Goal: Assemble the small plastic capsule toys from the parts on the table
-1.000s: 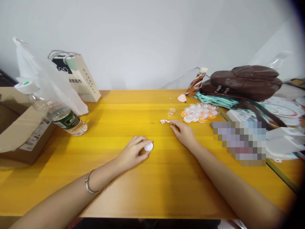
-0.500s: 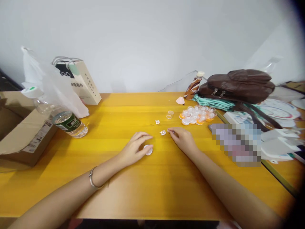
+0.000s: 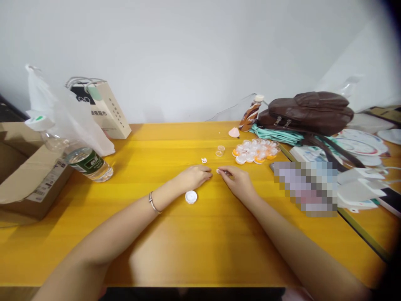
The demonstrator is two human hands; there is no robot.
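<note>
My right hand (image 3: 236, 179) pinches a small white piece (image 3: 218, 171) between thumb and fingertips, just above the table. Close to it on the left is my left hand (image 3: 196, 177), palm down, its fingers bent together with the tips at the tabletop. What lies under those fingertips is hidden. A small white openwork piece (image 3: 204, 160) rests flat just beyond my left hand. Nearer to me, below the left wrist, a round white lid-like disc (image 3: 191, 197) sits on the table. A small clear cup (image 3: 220, 151) lies beyond the hands.
Several clear and orange-rimmed small containers (image 3: 255, 150) are clustered at the right, near a pink cone (image 3: 234, 132), a drink bottle (image 3: 250, 113) and a brown leather bag (image 3: 308, 113). On the left stand a water bottle (image 3: 86, 163), a cardboard box (image 3: 25, 184) and a paper bag (image 3: 106, 110).
My left hand has moved right and away from me, off the white disc, and now covers the spot where a second openwork piece lay. My right hand keeps its pinch, almost in place.
</note>
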